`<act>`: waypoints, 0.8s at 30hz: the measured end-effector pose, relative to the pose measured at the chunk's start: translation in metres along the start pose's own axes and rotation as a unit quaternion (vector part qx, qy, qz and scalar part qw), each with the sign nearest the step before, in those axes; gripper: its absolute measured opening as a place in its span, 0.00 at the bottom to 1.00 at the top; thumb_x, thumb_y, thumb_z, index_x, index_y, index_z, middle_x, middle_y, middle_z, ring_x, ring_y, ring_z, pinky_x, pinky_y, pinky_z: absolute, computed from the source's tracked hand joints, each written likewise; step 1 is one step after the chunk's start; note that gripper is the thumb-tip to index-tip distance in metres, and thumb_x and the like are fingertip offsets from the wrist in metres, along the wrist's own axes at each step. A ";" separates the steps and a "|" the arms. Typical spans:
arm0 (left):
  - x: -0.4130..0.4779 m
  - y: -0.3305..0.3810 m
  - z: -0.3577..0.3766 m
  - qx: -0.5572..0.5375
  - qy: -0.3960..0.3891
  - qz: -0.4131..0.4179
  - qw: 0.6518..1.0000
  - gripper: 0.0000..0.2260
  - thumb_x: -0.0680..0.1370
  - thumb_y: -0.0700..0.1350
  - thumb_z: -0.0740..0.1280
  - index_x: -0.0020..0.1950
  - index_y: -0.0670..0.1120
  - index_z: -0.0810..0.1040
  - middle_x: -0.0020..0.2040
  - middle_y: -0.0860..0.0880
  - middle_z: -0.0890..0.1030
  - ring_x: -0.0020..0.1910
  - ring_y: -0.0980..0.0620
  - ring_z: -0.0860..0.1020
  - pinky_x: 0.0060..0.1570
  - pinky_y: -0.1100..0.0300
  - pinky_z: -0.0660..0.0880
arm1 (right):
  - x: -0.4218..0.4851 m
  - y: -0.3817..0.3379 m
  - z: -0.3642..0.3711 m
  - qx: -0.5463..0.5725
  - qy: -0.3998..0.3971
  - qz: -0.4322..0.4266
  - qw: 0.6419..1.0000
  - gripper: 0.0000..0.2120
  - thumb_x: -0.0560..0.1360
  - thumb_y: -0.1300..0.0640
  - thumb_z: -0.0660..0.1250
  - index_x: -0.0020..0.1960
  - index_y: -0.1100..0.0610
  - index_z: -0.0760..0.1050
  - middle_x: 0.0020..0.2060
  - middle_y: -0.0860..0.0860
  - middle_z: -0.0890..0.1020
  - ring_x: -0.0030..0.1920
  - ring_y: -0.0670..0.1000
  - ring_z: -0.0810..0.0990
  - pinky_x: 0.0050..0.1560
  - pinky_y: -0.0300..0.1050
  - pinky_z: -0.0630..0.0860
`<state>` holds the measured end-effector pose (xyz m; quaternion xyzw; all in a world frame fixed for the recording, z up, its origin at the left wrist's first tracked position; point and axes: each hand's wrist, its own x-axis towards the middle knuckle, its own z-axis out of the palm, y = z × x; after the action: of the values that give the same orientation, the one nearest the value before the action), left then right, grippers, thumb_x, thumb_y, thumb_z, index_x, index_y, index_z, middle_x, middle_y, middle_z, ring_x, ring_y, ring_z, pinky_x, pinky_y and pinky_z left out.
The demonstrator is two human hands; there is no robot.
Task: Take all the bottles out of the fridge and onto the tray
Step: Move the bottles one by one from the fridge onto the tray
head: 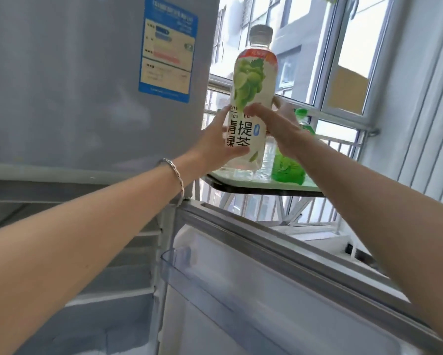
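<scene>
While our left hand (216, 142) and right hand (279, 126) clasp it at nine and three o'clock, the tea bottle (251, 98) stands upright over the tray (266, 187).

Three bottles: tea bottle (251, 98), green bottle (289, 165), clear bottle (267, 160).

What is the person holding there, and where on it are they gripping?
A green tea bottle, gripped around its lower body by the left hand and right hand.

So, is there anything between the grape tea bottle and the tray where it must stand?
Nothing visible. Both hands, left and right, hold the tea bottle right above the tray. The green bottle stands to its right, close, not underneath.
</scene>
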<state>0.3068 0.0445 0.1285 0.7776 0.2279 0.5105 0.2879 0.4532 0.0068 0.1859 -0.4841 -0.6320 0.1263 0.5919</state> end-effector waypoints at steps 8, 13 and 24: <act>0.021 -0.042 0.024 0.050 0.013 -0.032 0.998 0.44 0.70 0.40 0.76 0.78 0.53 0.53 0.47 0.57 0.76 0.55 0.49 0.81 0.55 0.49 0.80 | 0.024 0.059 0.003 0.004 0.017 0.039 0.999 0.32 0.67 0.55 0.75 0.64 0.57 0.62 0.50 0.56 0.83 0.48 0.54 0.83 0.46 0.49 0.80; 0.025 -0.058 0.033 0.052 0.016 -0.027 0.998 0.43 0.70 0.41 0.76 0.78 0.53 0.55 0.50 0.56 0.77 0.55 0.52 0.80 0.55 0.54 0.80 | 0.026 0.079 0.002 0.017 0.026 0.045 0.999 0.30 0.68 0.55 0.75 0.64 0.56 0.64 0.48 0.54 0.83 0.47 0.54 0.84 0.43 0.47 0.80; -0.015 -0.056 0.031 0.145 0.106 0.050 0.983 0.17 0.74 0.40 0.70 0.61 0.44 0.72 0.52 0.50 0.77 0.45 0.55 0.74 0.40 0.73 0.73 | -0.007 0.089 -0.001 -0.095 0.113 0.013 0.989 0.29 0.69 0.45 0.74 0.62 0.57 0.67 0.44 0.49 0.76 0.43 0.46 0.76 0.45 0.42 0.76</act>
<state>0.3269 0.0688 0.0707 0.7627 0.2896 0.5655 0.1208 0.4938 0.0451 0.1165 -0.5572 -0.5638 0.0180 0.6094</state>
